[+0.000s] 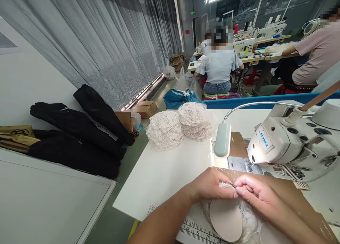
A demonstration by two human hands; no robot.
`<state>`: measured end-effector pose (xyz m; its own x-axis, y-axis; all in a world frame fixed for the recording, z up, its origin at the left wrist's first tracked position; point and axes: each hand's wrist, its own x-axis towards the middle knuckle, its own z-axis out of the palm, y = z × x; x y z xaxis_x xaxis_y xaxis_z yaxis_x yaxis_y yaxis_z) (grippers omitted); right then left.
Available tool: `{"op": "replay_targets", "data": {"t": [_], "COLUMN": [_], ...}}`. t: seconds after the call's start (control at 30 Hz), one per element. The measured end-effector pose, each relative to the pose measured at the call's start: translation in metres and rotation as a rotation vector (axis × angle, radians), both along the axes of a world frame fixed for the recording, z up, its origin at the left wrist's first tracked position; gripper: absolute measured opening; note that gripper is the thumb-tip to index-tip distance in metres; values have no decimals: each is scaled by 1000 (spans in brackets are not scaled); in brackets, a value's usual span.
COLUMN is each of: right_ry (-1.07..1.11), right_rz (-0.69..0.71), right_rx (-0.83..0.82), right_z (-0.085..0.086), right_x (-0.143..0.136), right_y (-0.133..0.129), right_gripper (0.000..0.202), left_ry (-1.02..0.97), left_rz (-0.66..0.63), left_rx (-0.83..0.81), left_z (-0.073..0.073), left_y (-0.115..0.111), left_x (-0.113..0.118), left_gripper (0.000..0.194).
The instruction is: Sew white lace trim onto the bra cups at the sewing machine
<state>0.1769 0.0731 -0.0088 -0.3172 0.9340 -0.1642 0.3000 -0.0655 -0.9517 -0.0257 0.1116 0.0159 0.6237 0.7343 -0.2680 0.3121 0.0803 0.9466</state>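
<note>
At the front of the sewing table, my left hand is closed in a pinch on a piece of white lace. A smooth beige bra cup hangs below it, with part of a second cup under my right forearm. My right hand is also closed, its fingertips meeting those of the left at the lace edge. A thin dark sliver shows between the two hands; its kind is too small to tell. The white JUKI sewing machine stands just beyond my right hand.
Two stacks of lace pieces stand at the table's far left. A lamp on a bendy neck hangs over the table, beside brown cardboard. Ruler markings run along the front edge. Several people sit at machines beyond a blue strip.
</note>
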Motion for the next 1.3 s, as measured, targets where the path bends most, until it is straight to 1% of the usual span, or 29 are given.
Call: {"op": "replay_targets", "data": {"t": [0.17,0.27,0.33,0.4,0.47,0.53,0.6,0.67,0.77,0.87,0.93,1.0,1.1,1.2,1.3], "right_ry": [-20,-69,-111,-164,-222,-271,-344,-453,-574,-588,-593,-614,-651,-660,-667], "right_rz": [-25,-11,-7,-12,-17,-19,-33,-53,-75,-86,-79,-62,-22,-2,-19], "right_rx": [33,68,96,131,163,181,219,312,454,489,504,520,538,544,538], "right_z": [-5,-9,-9,-5,2,10,14,12,1,-9,-13,-14,-13,-13,-15], "right_x": [-1,1,6,13,22,31,39,46,53,59,61,62,63,63,62], "right_y": [6,7,7,8,7,7,5,4,2,1,1,2,3,3,3], "right_gripper": [43,44,42,39,34,29,28,30,32,35,37,39,40,42,42], "left_ry": [50,45,51,78,142,222,288,344,432,486,495,502,529,586,606], "left_rz": [18,-21,-53,-60,-40,-21,-17,-8,52,88,51,-12,-108,-181,-230], "left_rx": [103,120,119,127,144,174,233,324,494,640,699,733,770,860,910], "left_z": [-4,-4,-4,-3,-1,2,6,10,14,16,17,17,13,7,4], "left_y": [0,2,5,9,14,20,27,35,41,35,23,10,-6,-8,-1], "left_x": [5,3,-3,-11,-18,-20,-15,-3,17,30,37,45,59,67,64], "left_gripper": [32,32,31,31,29,26,22,18,16,25,26,24,23,27,36]}}
